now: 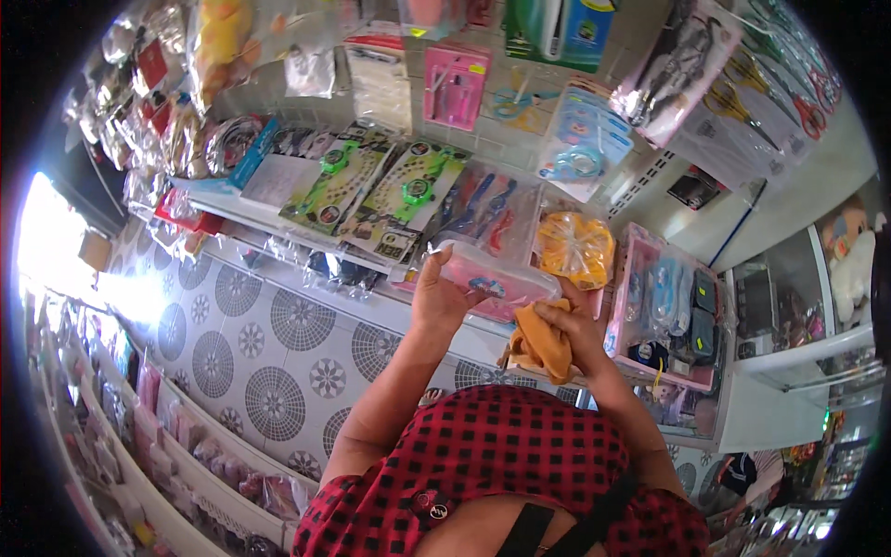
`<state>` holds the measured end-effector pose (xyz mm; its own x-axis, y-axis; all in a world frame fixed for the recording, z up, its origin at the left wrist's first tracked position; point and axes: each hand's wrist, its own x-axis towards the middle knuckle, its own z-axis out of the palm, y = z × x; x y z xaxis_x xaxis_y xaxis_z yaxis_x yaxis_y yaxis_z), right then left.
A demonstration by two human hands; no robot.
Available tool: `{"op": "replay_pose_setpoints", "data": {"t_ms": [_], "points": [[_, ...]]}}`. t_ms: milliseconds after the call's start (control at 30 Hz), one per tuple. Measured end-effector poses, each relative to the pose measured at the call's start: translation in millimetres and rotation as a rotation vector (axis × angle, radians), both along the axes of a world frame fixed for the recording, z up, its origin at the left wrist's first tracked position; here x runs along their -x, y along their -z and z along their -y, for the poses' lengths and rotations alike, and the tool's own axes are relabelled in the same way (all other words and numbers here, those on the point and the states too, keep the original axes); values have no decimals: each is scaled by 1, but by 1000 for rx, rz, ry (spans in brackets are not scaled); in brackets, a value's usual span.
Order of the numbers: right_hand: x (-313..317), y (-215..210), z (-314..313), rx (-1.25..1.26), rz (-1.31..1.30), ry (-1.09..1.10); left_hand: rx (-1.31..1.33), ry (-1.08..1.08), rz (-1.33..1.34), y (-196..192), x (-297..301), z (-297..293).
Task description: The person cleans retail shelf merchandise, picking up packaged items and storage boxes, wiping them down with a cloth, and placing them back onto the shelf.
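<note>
In the head view, the pink box (501,283) looks light, stiff and a little slick (thin plastic, I'd guess), best held by its ends; the cloth (541,343) looks soft and limp. The box has a clear top and a small picture in front. It is at the shelf (469,342), the left grip (441,295) part-closed on its left end; the right grip (577,325), by its right end, closes round the bunched orange cloth.

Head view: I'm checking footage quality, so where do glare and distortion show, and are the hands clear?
In the head view, the light at far left is blown out; lower-left shelving bends toward the rim; the left hand and right hand look fairly sharp.
</note>
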<state>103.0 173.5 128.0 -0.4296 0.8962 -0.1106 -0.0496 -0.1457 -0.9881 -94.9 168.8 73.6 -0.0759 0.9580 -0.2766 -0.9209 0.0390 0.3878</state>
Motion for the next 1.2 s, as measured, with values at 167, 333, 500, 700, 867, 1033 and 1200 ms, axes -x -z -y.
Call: {"op": "replay_pose_setpoints", "data": {"t_ms": [167, 333, 500, 700, 867, 1033, 1200], "points": [[21, -25, 4, 464, -122, 63, -193, 122, -163, -1, 55, 27], [39, -28, 0, 537, -14, -44, -180, 340, -279, -2, 91, 62], [75, -32, 0, 455, 48, -105, -188, 322, -294, 7, 103, 87], [107, -18, -24, -116, -34, 224, -136, 76, -55, 39, 110, 113], [157, -38, -10, -422, -83, 156, -99, -5, -30, 44, 112, 126], [206, 11, 19, -1319, 480, -31, -179, -89, -120, 42, 110, 121], [213, 35, 66, -1327, 338, -307, -4, -302, -111, 57, 110, 121]]}}
